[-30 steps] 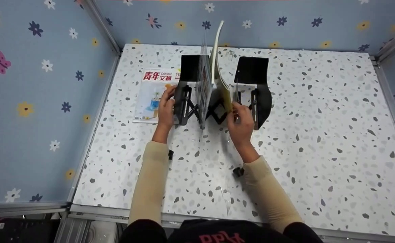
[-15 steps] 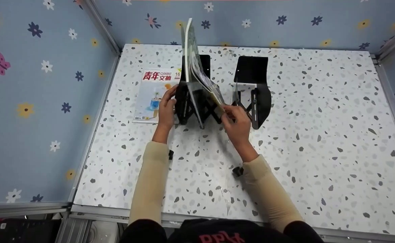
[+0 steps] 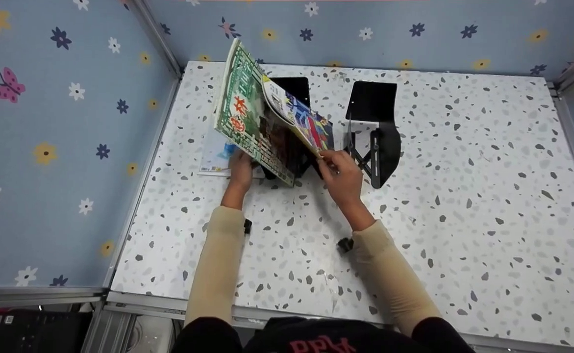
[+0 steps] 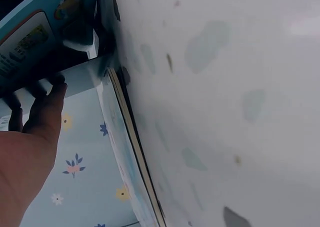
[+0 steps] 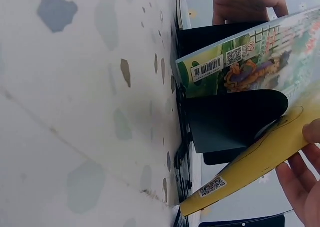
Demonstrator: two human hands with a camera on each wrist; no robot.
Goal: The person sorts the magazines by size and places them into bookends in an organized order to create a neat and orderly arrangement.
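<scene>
My right hand (image 3: 343, 176) pinches the near edge of a magazine with a colourful cover (image 3: 311, 125), whose yellow back (image 5: 260, 162) shows in the right wrist view. Left of it, a green-covered magazine (image 3: 250, 115) leans over to the left with its cover up. Both stand in a black extendable book rack (image 3: 387, 152); a dark divider (image 5: 235, 117) rises between them. My left hand (image 3: 241, 171) is at the rack's left end, partly under the green magazine. In the left wrist view its fingers reach out, fingertips (image 4: 60, 84) at the end plate.
Another magazine (image 3: 213, 157) lies flat on the speckled table (image 3: 463, 196), left of the rack and partly covered by the green one. The rack's right end plate (image 3: 372, 100) stands apart. Flowered panels (image 3: 365, 19) wall the table's back and sides.
The green magazine has tipped from upright over to the left, now overhanging my left hand. My right hand has shifted slightly left with the yellow-backed magazine, which leans away from the right end plate.
</scene>
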